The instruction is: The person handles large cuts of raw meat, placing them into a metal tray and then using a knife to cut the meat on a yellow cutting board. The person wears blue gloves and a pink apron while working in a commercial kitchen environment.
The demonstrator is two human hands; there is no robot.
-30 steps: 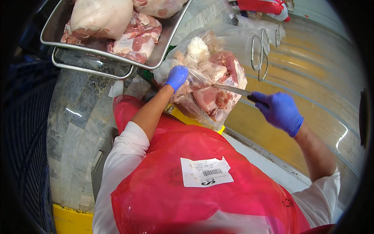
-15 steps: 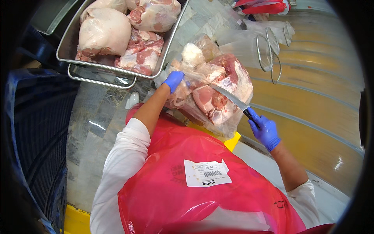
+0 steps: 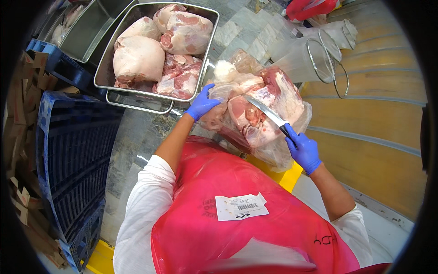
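Observation:
A large piece of raw meat [image 3: 269, 107], red and pale with fat, lies in an opened clear plastic bag [image 3: 299, 119] in front of me. My right hand [image 3: 305, 150], in a blue glove, is closed around the dark handle of a long knife [image 3: 269, 112]. Its blade lies over the meat, with the tip toward the middle. At the bag's left side is my left hand [image 3: 202, 105], also gloved in blue. Its thumb and fingers are apart, beside the crumpled plastic and just off the tray's corner.
A metal tray [image 3: 101, 68] with several large pieces of meat stands at the upper left. Blue plastic pallets [image 3: 75, 150] stand upright on the left, beside stacked cardboard [image 3: 27, 201]. On the right, clear bags with metal rings [image 3: 319, 59] rest by a yellowish ribbed surface [image 3: 365, 125].
My left hand has loosened from the plastic and its fingers have spread. The view has shifted, showing more of the left side. The knife stays in my right hand over the meat.

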